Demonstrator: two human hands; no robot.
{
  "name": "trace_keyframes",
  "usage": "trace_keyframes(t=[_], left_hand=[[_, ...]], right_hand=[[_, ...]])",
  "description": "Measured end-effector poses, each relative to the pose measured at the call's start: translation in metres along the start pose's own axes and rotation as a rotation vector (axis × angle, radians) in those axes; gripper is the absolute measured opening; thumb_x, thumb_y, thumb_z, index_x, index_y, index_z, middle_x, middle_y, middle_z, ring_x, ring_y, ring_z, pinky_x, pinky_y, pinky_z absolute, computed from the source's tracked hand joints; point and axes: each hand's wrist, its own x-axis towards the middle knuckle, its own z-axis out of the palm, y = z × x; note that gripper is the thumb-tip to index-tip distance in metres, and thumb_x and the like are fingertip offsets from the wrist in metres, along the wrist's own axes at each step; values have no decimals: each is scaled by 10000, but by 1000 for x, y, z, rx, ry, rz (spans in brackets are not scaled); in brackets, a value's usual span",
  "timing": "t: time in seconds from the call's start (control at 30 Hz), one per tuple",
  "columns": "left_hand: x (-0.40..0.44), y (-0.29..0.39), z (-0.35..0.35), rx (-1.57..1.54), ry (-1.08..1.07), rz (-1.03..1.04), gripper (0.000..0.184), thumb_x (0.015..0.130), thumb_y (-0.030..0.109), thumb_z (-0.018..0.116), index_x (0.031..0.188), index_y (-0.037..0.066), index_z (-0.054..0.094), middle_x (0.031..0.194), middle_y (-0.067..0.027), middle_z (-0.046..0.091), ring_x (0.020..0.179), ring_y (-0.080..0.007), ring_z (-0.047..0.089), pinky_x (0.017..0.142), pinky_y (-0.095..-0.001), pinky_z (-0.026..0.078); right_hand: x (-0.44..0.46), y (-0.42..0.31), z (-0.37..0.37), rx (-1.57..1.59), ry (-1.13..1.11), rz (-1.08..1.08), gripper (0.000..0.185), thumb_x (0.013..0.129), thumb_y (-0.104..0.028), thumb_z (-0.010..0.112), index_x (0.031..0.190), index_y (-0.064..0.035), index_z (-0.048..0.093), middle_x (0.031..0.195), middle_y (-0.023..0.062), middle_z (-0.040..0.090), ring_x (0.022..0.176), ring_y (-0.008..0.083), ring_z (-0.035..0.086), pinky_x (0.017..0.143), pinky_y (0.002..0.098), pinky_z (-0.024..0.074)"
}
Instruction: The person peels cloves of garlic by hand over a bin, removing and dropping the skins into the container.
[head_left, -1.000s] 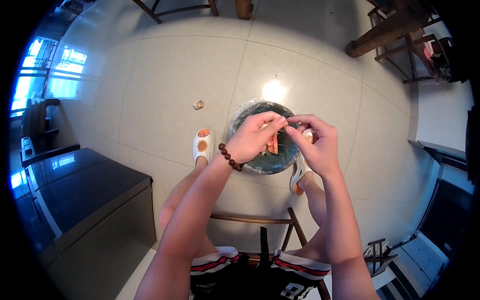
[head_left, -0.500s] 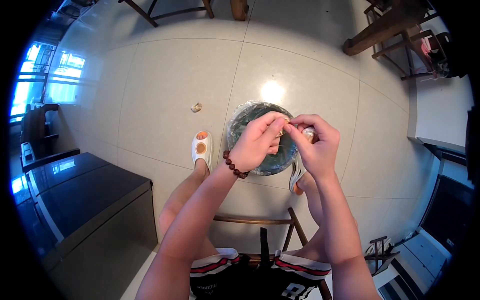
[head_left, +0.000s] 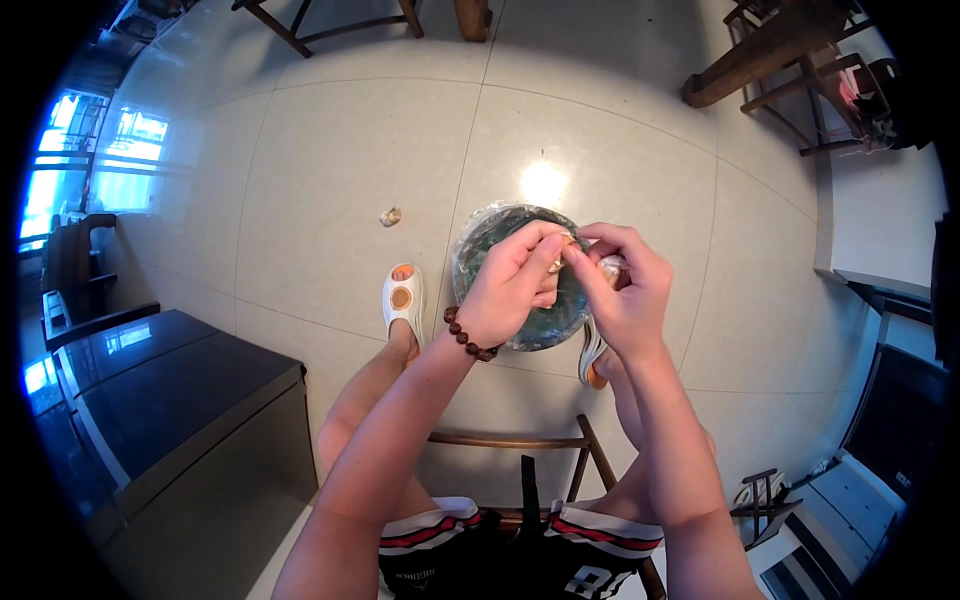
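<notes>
Over a round bin lined with a clear plastic bag (head_left: 462,262), my two hands meet at the fingertips. My left hand (head_left: 515,283), with a brown bead bracelet at the wrist, pinches a small garlic clove (head_left: 567,239). The thumb and forefinger of my right hand (head_left: 635,290) press against that same clove. A whitish garlic bulb (head_left: 611,267) is tucked in the curled fingers of my right hand, partly hidden. On the floor to the left of the bin lies another piece of garlic (head_left: 390,216).
White shoes (head_left: 402,300) stand on either side of the bin. A dark glossy cabinet (head_left: 185,385) is at the left. Wooden furniture legs (head_left: 745,75) stand at the upper right, and a wooden chair (head_left: 330,35) at the top. Pale tiles cover the floor.
Both hands stay over the bin, with slight finger movement around the clove. The view has shifted very slightly.
</notes>
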Motion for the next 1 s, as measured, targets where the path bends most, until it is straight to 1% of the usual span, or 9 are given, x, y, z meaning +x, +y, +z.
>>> trace_keyframes(t=[0.07, 0.2, 0.3, 0.53, 0.8, 0.87, 0.93, 1.0], left_hand=[[1, -3, -2, -23, -15, 2, 206, 1103, 221, 456, 1095, 41, 556, 752, 67, 395, 578, -8, 310, 519, -196, 295], [1, -4, 0, -63, -24, 10, 205, 1104, 220, 453, 1086, 43, 554, 747, 67, 388, 569, -9, 298, 512, -194, 279], [1, -6, -1, -68, -15, 12, 203, 1103, 220, 456, 1089, 42, 553, 750, 66, 390, 573, -8, 300, 512, -194, 279], [0, -5, -1, -74, -5, 6, 208, 1100, 229, 465, 1088, 42, 554, 760, 62, 396, 583, -5, 307, 512, -194, 282], [-1, -3, -1, -87, -17, -1, 202, 1098, 230, 472, 1088, 46, 556, 724, 68, 386, 576, -7, 302, 511, -193, 272], [0, -4, -1, -81, -12, -2, 206, 1098, 234, 472, 1087, 46, 555, 722, 69, 390, 574, -7, 302, 510, -190, 272], [0, -4, 0, -75, -7, -3, 210, 1098, 238, 471, 1087, 46, 555, 721, 69, 393, 571, -7, 302, 510, -187, 273], [0, -3, 1, -84, 38, -16, 253, 1101, 275, 459, 1103, 43, 560, 718, 68, 405, 562, -7, 309, 509, -183, 283]], right_hand=[[1, 2, 1, -42, 8, -110, 90, 827, -4, 784, 882, 2, 713, 749, 74, 680, 635, 110, 610, 553, 237, 461], [-1, 1, 0, -79, 31, -131, 82, 824, 7, 786, 884, 0, 731, 737, 69, 673, 625, 102, 598, 537, 236, 443], [-3, 2, 3, -60, 50, -97, 78, 820, 8, 790, 866, 3, 727, 731, 67, 669, 621, 100, 595, 529, 239, 434], [-3, 2, 5, -43, 69, -115, 99, 818, 10, 793, 876, 7, 713, 751, 73, 678, 639, 112, 618, 545, 239, 462], [0, 2, 2, -69, 38, -128, 100, 820, 24, 778, 874, 4, 696, 756, 74, 674, 646, 127, 631, 550, 249, 475], [0, 8, 4, -49, 32, -177, 113, 822, 26, 757, 883, 2, 665, 758, 79, 670, 646, 137, 638, 553, 262, 487], [-1, 10, 3, -46, 4, -164, 124, 817, 22, 750, 883, -1, 648, 758, 84, 668, 644, 149, 642, 559, 270, 496], [-2, 10, 3, -42, -23, -152, 136, 811, 19, 744, 883, -4, 631, 759, 89, 666, 642, 160, 646, 565, 278, 505]])
